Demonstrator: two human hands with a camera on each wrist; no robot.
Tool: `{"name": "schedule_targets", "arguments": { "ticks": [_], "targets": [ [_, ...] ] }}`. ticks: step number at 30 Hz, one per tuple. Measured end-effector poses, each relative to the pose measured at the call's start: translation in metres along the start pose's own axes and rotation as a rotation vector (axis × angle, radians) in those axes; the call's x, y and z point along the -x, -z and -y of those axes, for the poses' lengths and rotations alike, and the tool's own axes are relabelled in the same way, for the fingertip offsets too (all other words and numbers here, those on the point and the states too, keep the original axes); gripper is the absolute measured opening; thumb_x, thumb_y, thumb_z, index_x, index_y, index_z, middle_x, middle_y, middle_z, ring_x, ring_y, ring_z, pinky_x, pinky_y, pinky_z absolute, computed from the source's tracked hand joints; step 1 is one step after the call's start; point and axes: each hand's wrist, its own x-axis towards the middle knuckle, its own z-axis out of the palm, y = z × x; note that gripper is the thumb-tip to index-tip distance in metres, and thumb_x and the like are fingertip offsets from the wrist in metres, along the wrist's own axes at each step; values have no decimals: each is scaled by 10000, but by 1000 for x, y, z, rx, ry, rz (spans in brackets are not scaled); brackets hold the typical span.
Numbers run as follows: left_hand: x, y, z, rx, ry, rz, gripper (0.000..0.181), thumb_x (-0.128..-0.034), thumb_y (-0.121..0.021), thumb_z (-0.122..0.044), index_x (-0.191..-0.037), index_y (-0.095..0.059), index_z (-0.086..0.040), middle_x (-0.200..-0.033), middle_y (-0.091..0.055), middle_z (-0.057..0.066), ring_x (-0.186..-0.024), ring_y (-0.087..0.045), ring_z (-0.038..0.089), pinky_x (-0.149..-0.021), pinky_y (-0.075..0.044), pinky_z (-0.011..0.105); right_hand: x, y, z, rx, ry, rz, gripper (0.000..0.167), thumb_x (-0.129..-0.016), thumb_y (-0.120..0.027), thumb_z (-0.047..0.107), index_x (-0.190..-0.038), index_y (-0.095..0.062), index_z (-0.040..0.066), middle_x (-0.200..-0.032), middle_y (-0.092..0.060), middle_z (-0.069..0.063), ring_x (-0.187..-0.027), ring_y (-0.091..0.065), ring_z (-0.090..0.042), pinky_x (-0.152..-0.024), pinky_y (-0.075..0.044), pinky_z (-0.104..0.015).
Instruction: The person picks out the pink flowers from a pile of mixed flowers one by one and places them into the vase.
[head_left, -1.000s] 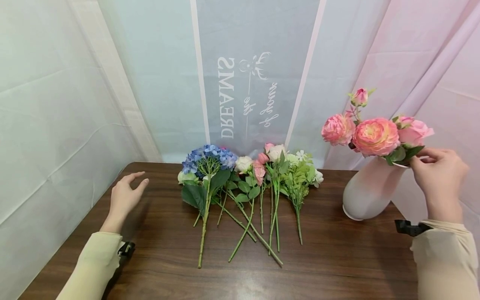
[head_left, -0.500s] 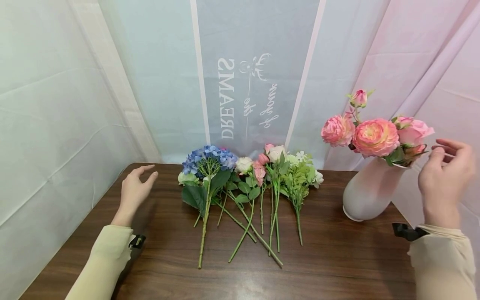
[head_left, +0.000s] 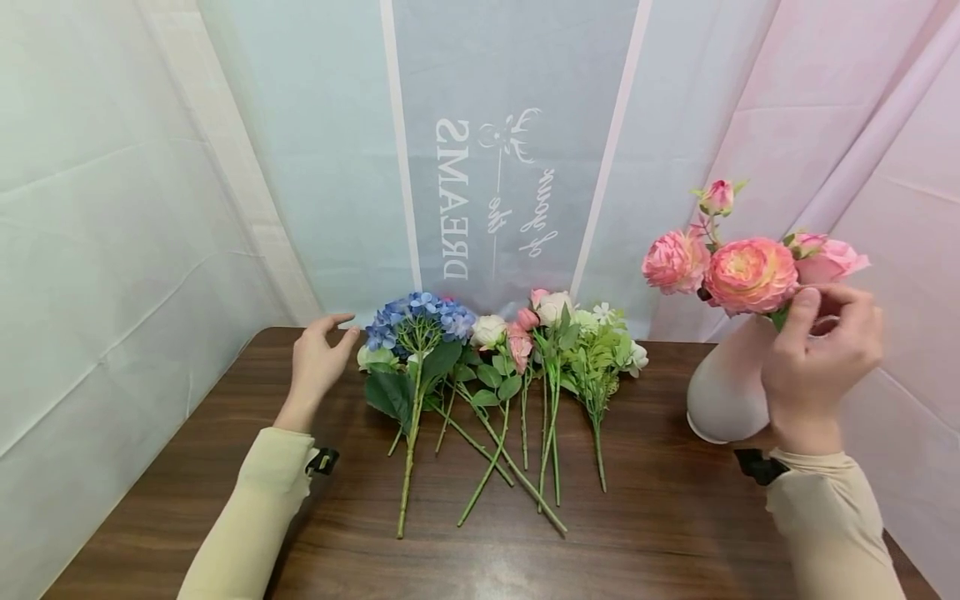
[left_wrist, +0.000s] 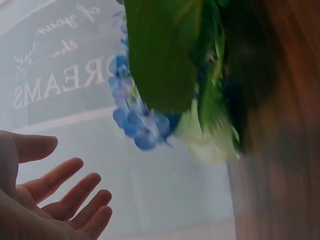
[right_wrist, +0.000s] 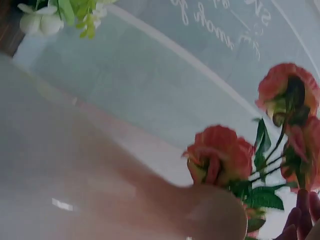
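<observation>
Leftward from beyond the vase's right rim, the right hand (head_left: 825,367) has come across in front of the vase (head_left: 723,396), while the left hand (head_left: 321,358) has moved right, toward the blue hydrangea (head_left: 423,321). The right hand's thumb and fingers are bent close under the large pink flower (head_left: 752,275); whether they pinch anything I cannot tell. The left hand is empty, thumb and fingers loosely apart, just left of the hydrangea and not touching it. The large pink flower is in the vase with other pink blooms, on the right of the tabletop (head_left: 495,567). Across the middle lie the hydrangea, a white rose (head_left: 489,331) and a leafy green sprig (head_left: 596,367) at right, heads far, stems near. Behind hangs a printed cloth (head_left: 510,67).
</observation>
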Motion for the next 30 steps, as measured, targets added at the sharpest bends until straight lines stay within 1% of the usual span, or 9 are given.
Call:
{"name": "schedule_targets", "arguments": {
  "ticks": [3,5,7,10,14,16,20,26,30],
  "targets": [
    [-2,-8,-7,25,8,13,351,-952,-568,-264,-1263,-612,-107,-1330,-549,176,-1232,-482,363,-961,-401,567,8,-7,5,-27,-2,3,205,-839,-529,252,-878,-702,149,-778,-430,331,-752,-431,117,-701,-315,-122],
    [-3,-13,-12,36,7,13,345,-949,-572,-270,-1256,-618,-120,-1329,-550,167,-1231,-489,357,-946,-418,559,13,-11,8,-42,-13,3,216,-838,-536,252,-887,-695,114,-784,-435,323,-749,-433,112,-694,-315,-123],
    [-4,-18,-18,48,3,15,340,-947,-579,-273,-1249,-622,-123,-1328,-553,155,-1219,-506,345,-907,-456,538,18,-14,10,-66,-30,-11,202,-833,-541,246,-889,-684,115,-793,-450,312,-737,-439,102,-692,-323,-125],
    [-6,-25,-26,70,-5,12,338,-940,-588,-278,-1231,-632,-112,-1306,-569,147,-1146,-564,344,-820,-504,503,24,-16,12,-92,-40,-31,128,-829,-537,239,-910,-635,228,-804,-460,303,-713,-435,97,-680,-337,-121],
    [-9,-35,-35,100,-21,12,331,-932,-596,-263,-1211,-641,-89,-1269,-596,143,-1126,-573,335,-831,-497,487,33,-20,16,-138,-32,-68,144,-800,-549,231,-811,-637,116,-768,-468,286,-663,-433,102,-656,-337,-113],
    [-10,-39,-41,117,-25,20,326,-932,-596,-258,-1206,-643,-87,-1265,-597,144,-1151,-551,332,-877,-472,499,39,-23,18,-161,-14,-70,240,-792,-558,231,-766,-629,3,-757,-474,271,-650,-437,106,-652,-336,-107],
    [-10,-47,-50,143,-27,44,323,-935,-593,-251,-1210,-639,-89,-1277,-585,142,-1188,-523,329,-934,-445,506,49,-29,18,-186,20,-38,344,-796,-566,240,-776,-610,-100,-751,-524,166,-669,-445,86,-651,-346,-105],
    [-9,-60,-65,172,-22,80,318,-930,-604,-256,-1207,-643,-105,-1291,-577,128,-1196,-521,323,-937,-445,508,61,-37,13,-183,58,64,357,-846,-571,232,-838,-613,-123,-756,-589,-186,-724,-445,63,-642,-355,-110],
    [-9,-70,-73,186,-20,115,303,-925,-612,-243,-1201,-645,-121,-1281,-582,127,-1196,-521,325,-937,-449,500,67,-42,13,-134,71,159,309,-873,-580,217,-861,-629,-88,-776,-604,-217,-717,-445,109,-636,-357,-82]
  ]
}}
